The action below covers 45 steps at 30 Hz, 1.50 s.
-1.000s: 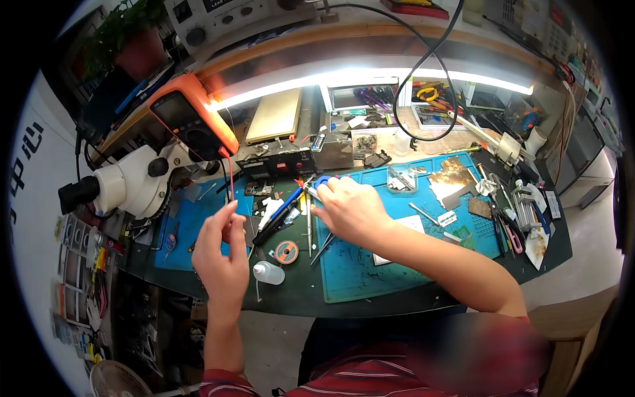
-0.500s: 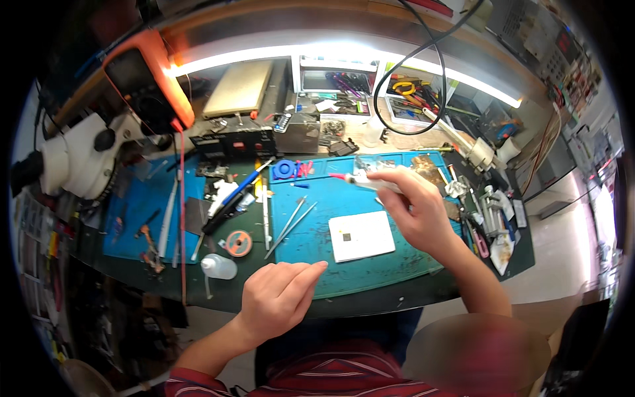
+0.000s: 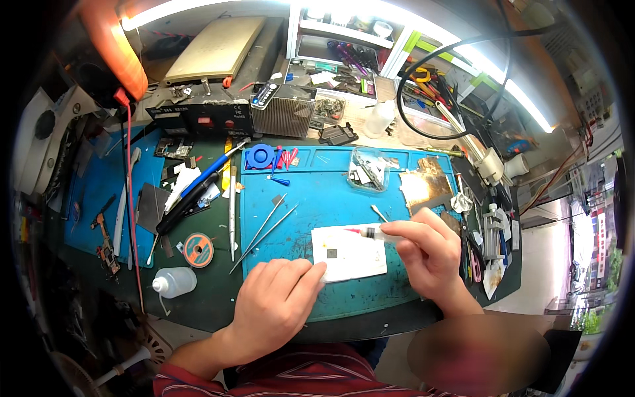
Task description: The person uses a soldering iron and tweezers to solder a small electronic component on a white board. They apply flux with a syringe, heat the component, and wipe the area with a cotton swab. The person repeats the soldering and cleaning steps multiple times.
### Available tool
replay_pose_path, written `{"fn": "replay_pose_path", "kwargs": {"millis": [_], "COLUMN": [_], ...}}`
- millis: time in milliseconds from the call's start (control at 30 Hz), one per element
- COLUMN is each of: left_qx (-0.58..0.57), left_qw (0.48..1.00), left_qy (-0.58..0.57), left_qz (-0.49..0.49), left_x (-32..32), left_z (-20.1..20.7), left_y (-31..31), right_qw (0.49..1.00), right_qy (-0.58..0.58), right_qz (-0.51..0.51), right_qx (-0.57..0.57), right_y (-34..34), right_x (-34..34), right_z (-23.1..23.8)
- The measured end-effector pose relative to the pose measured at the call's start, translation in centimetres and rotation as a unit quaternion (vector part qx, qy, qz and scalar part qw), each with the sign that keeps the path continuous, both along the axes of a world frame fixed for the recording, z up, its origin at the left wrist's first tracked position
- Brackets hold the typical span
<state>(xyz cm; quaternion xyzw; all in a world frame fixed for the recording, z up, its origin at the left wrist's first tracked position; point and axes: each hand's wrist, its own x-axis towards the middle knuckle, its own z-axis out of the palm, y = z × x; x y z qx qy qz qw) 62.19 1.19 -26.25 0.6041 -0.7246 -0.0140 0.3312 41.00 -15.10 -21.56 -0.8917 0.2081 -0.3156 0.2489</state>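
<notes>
A flat white pad lies on the blue work mat, with a small dark square chip on it. My left hand is closed, its thumb and index fingertips at the pad's near left corner, holding it there. In my right hand is a slim syringe with a pink tip, pinched between thumb and fingers. The syringe lies nearly level, its tip pointing left over the far part of the pad. Left of the pad, two tweezers rest on the mat.
A solder spool and a plastic squeeze bottle stand at the left. Behind the pad sits a clear box of small parts. A microscope and a red cable border the left side; a metal clamp lies right.
My right hand has brought the syringe nearer, down over the pad. The left hand has come to the pad's corner. The whole view has shifted and tilted.
</notes>
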Motion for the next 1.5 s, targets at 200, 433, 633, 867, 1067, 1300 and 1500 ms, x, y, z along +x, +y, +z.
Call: {"fn": "replay_pose_path", "kwargs": {"millis": [200,433,633,867,1067,1300,1500], "left_qx": [0.039,0.053,0.064,0.063,0.07,0.072,0.071], "left_qw": [0.999,0.998,0.997,0.996,0.995,0.995,0.995], "left_qy": [-0.011,-0.021,-0.038,-0.054,-0.061,-0.065,-0.068], "left_qz": [-0.013,-0.014,-0.019,-0.019,-0.021,-0.022,-0.023], "left_x": [-0.3,-0.3,-0.2,-0.1,-0.2,-0.2,-0.2], "left_z": [0.3,0.3,0.3,0.4,0.5,0.5,0.4], "left_y": [0.0,0.1,0.2,0.3,0.2,0.2,0.2], "right_qw": [0.997,0.991,0.991,0.991,0.99,0.991,0.99], "right_qy": [0.028,0.038,0.047,0.059,0.058,0.062,0.067], "right_qz": [-0.034,-0.041,-0.039,-0.042,-0.044,-0.038,-0.035], "right_qx": [-0.068,-0.118,-0.12,-0.114,-0.118,-0.114,-0.117], "right_y": [1.1,1.1,1.0,1.0,1.0,1.0,1.0], "right_x": [0.6,1.2,1.4,1.5,1.6,1.6,1.6], "right_z": [-0.7,-1.2,-1.2,-1.2,-1.2,-1.1,-0.9]}}
